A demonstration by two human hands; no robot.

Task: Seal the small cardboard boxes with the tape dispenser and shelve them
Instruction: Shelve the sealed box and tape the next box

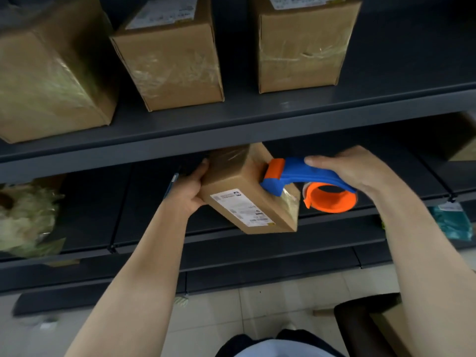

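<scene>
Small cardboard box (239,181) is in mid-air at frame centre, in front of the gap under the upper shelf (257,124). It is tilted, long axis running 10 to 4 o'clock, with a white shipping label (242,207) on the face toward the camera. Left hand (189,186) grips its 9 o'clock end, fingers curled round the far side. A thin blue pen-like item (171,184) sticks out at that hand's 10 o'clock; can't tell how it's held.

Right hand (353,168) sits at the box's 3 o'clock, fingers wrapped round the blue handle of the tape dispenser (304,176), thumb along the top. The dispenser's orange head touches the box's upper face near the 2 o'clock end. The orange roll hub (332,199) hangs just off the box's 3 o'clock corner. Glossy clear tape shows on both ends of the box.

Upper shelf, 12 o'clock: three taped cardboard boxes standing apart — left box (51,81) at 10, middle box (170,60) at 12, right box (301,47) at 1. Middle and right carry white labels on top.

Elsewhere:
- crumpled plastic wrap (25,220) at 9 o'clock on a lower shelf
- teal packet (450,222) at 3 o'clock
- blurred box corner (461,148) at 2 o'clock, by the right edge
- tiled floor (257,318) at 6 o'clock
- dark seat (365,323) at 5 o'clock
</scene>
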